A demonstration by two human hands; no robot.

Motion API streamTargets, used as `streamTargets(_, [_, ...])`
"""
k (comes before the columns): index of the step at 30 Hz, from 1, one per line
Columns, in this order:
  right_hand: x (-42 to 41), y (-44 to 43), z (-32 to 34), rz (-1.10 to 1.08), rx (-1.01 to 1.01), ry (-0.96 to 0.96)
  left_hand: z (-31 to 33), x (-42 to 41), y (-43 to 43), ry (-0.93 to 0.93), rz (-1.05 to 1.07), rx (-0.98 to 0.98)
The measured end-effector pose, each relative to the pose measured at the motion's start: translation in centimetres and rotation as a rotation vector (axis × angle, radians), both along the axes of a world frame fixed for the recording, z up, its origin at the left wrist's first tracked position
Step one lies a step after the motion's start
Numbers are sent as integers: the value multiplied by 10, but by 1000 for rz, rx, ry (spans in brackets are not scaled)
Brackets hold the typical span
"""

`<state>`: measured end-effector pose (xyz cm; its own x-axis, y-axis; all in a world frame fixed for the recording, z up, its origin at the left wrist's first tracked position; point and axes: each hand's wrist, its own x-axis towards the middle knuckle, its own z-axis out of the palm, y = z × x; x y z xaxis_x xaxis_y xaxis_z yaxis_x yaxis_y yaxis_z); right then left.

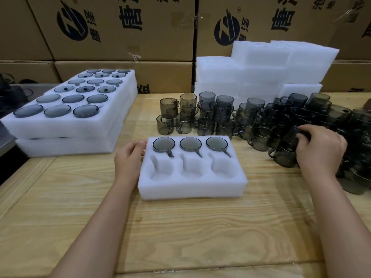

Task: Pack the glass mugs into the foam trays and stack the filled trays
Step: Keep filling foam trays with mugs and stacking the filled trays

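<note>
Between the hands, on the counter (pixel 180 227): foam tray (pixel 192 187), far row holding three mugs (pixel 190 144). Gripping the tray's left edge with the left hand (pixel 130 155). Clasping a mug (pixel 291 137) in the loose pile (pixel 261 117), well right of the tray, with the right hand (pixel 319 149).

Two arms show, and both are bare. The left forearm (pixel 104 217) runs uncovered from the lower left of the frame up to its wrist. The right forearm (pixel 341 217) is likewise bare from the lower right edge. The left grip (pixel 129 157) has bare fingers, as does the right grip (pixel 319 151), which is slightly blurred across its knuckles.
</note>
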<state>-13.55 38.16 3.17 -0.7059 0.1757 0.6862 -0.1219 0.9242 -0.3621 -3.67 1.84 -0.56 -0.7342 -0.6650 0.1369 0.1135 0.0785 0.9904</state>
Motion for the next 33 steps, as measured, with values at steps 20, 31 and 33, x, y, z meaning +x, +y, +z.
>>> streamTargets(20, [38, -74, 14, 1040, -516, -175, 28, 19, 20, 223, 42, -444])
streamTargets(31, [47, -89, 6, 1238, -498, -488, 38, 26, 42, -15, -623, -1037])
streamTargets(33, [48, -92, 5, 1245, -496, -498, 38, 25, 42, -9, -640, -1062])
